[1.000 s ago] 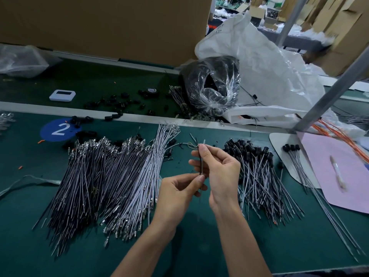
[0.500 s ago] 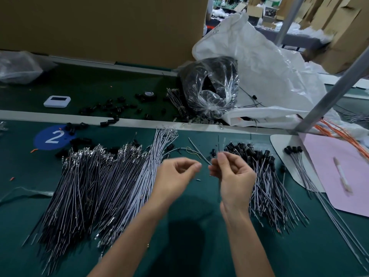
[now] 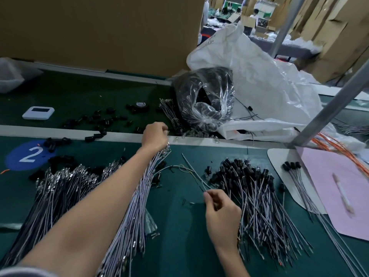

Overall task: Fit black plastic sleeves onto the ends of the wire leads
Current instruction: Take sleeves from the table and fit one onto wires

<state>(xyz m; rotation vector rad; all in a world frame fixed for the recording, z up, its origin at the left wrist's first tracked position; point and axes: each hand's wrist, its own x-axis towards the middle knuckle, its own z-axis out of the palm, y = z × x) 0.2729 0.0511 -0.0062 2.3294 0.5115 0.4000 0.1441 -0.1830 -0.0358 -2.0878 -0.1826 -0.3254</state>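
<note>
Far left: blue "2" sticker (image 3: 30, 154). Loose black sleeves (image 3: 95, 119) lie scattered on the belt beyond it. Bare wire leads (image 3: 65, 188) are heaped on the green mat (image 3: 179, 240). Left hand (image 3: 155, 134) is over the white rail (image 3: 60, 132) at the heap's far tips, fingers curled; contents not discernible. Right hand (image 3: 221, 210) is nearer, thumb and forefinger pinching a single lead (image 3: 194, 174) that runs up-left. Sleeved leads (image 3: 257, 198) are piled just right of it. Pink sheet (image 3: 339, 196) far right.

Bare leads (image 3: 65, 196) left of sleeved leads (image 3: 257, 198)
</note>
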